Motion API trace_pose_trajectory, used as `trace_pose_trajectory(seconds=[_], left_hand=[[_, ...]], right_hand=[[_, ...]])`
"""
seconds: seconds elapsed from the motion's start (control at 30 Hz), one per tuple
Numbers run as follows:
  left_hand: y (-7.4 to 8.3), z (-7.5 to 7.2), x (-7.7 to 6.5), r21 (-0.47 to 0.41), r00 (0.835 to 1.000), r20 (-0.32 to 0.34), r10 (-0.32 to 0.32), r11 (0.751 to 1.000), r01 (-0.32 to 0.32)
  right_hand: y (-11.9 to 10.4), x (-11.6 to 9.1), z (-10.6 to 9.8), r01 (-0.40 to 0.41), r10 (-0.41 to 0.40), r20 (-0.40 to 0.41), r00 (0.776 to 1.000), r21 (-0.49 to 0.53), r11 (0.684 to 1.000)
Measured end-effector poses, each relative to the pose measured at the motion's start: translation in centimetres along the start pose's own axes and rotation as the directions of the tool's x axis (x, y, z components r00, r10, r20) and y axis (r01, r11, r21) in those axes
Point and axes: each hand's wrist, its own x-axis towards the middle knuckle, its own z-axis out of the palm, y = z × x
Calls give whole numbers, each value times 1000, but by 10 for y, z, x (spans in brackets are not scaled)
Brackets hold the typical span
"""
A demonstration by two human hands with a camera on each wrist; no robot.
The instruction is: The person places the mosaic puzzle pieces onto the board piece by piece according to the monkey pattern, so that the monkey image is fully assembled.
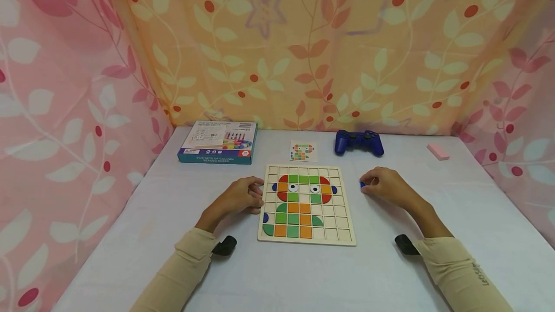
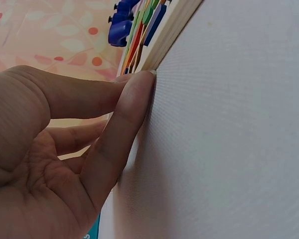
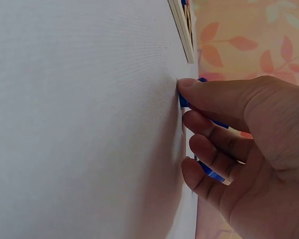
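Note:
A wooden grid board point(image 1: 331, 222) lies flat on the white table, bearing red, orange, green and blue tiles and two round eye pieces. My left hand point(image 1: 240, 195) is at the board's left edge; in the left wrist view its thumb and a finger come together on that edge. To the right of the board, my right hand point(image 1: 386, 184) pinches a small blue tile point(image 3: 183, 101) between thumb and fingertips, close over the tabletop. Most of this tile is hidden by the fingers. Its other fingers curl loosely below in the right wrist view.
Behind the board lies a small picture card point(image 1: 303, 151) with a similar coloured figure. A blue game controller point(image 1: 359, 143) is right of the card, and a pink block point(image 1: 438, 151) farther right. At the back left rests a flat box point(image 1: 217, 141). Patterned curtains point(image 1: 277, 52) surround the table.

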Motion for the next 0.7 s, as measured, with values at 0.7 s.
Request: trace_pose_trajectory(seconds=[0.7], left_hand=[[0, 0, -1, 4, 1000, 2, 2, 1000, -2]], right_hand=[[-26, -1, 8, 36, -36, 3, 999, 49, 998]])
